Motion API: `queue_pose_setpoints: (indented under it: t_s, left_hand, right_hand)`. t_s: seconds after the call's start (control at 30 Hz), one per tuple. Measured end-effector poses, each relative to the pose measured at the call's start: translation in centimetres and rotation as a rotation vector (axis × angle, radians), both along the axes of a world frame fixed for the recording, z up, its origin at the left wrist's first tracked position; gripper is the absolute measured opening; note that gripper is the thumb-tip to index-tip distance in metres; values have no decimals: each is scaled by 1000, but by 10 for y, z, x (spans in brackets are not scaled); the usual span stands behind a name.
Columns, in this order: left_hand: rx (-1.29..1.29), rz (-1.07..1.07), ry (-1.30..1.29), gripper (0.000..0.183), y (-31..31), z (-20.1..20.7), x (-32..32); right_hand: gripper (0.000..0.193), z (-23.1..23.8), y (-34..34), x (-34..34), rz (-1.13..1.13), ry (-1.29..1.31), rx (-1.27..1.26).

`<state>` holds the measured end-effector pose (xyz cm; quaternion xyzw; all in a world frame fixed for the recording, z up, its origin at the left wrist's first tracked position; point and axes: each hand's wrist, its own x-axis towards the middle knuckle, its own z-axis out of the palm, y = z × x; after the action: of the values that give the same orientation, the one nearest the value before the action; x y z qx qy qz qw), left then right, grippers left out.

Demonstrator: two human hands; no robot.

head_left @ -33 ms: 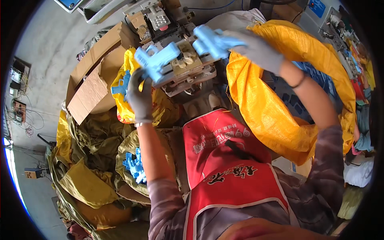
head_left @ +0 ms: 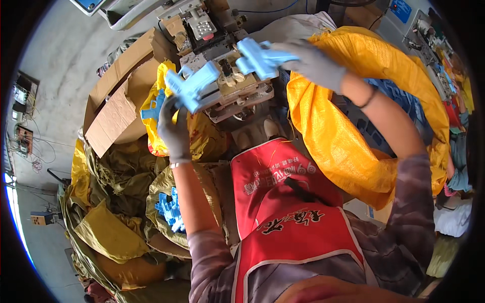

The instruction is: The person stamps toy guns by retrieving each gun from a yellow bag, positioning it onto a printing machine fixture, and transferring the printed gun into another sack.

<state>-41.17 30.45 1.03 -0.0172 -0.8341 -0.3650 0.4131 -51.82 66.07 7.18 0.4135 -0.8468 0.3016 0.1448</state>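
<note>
Gloves cover both hands, gray and snug. The left hand [head_left: 174, 134] has its fingers partly curled, thumb a little apart from the rest, and they grip the lower end of a blue piece [head_left: 193, 86], gun-shaped, which juts up and to the right past the fingertips. The right hand [head_left: 316, 64] is bent more tightly, its fingers closed around the near end of a second piece [head_left: 260, 58] of the same kind and color, which points left from the fingertips toward the left hand's one; the two are apart. Motion blur softens the right fingertips, so I cannot tell how each one sits. Between the two sets of fingers, and lower than the pieces, is the plate [head_left: 242, 87] of a machine [head_left: 201, 25], whose upper part rises beyond both hands. Just left of the left fingers, another piece [head_left: 152, 108] shows at a yellow bag [head_left: 204, 135] that spreads behind that hand. Farther left of those fingers stands a carton [head_left: 121, 98], flaps open. Below the left fingers, beside the forearm, an olive sack [head_left: 204, 199] holds a pile [head_left: 172, 209] of blue pieces. Right of the right fingers and beneath that forearm, a big orange sack [head_left: 333, 141] gapes, with blue parts [head_left: 391, 96] inside. Below and between both hands, nearer the body, hangs a red apron [head_left: 288, 202] with a white edge.
</note>
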Motion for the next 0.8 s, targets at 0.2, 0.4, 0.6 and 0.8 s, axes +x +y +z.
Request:
queue_pose_setpoints:
  t_s: [0.2, 0.4, 0.6, 0.8]
  left_hand:
    - [161, 397, -258, 26, -40, -53, 124]
    - [200, 626, -472, 30, -56, -95, 198]
    - [102, 671, -469, 33, -115, -167, 292]
    - [89, 775, -707, 31, -67, -120, 238]
  right_hand:
    - [42, -22, -76, -13, 17, 62, 230]
    - [54, -14, -55, -16, -31, 186, 511]
    - [48, 51, 55, 0, -83, 67, 378]
    - [47, 59, 154, 72, -574, -580, 1059]
